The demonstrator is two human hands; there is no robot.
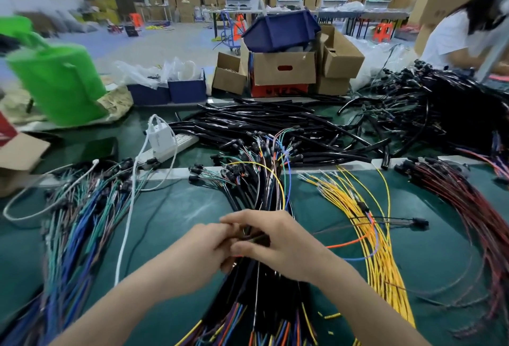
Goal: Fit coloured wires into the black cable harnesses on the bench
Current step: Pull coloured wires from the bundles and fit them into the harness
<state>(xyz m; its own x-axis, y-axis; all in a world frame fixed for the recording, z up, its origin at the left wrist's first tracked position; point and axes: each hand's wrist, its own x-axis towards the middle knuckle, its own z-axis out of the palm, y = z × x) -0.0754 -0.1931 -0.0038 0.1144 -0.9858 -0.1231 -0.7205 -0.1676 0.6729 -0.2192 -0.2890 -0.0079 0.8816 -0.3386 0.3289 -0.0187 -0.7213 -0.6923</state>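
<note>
A thick bundle of black cable harnesses (259, 180) with coloured wire tails runs down the middle of the green bench (176, 208). Both hands meet over it near the centre. My left hand (203, 249) pinches thin wires at its fingertips. My right hand (278, 243) is closed over the bundle, thumb pressing a dark wire; what lies under the fingers is hidden. Loose yellow wires (366, 224) fan out to the right, with an orange wire (347, 243) and a blue one crossing them.
Blue and green wires (80, 216) lie at left, red and black wires (468, 208) at right. Black sleeved cables (275, 122) pile behind. A white power strip with charger (162, 139), cardboard boxes (283, 67), a green bag (57, 81). A person (454, 37) works far right.
</note>
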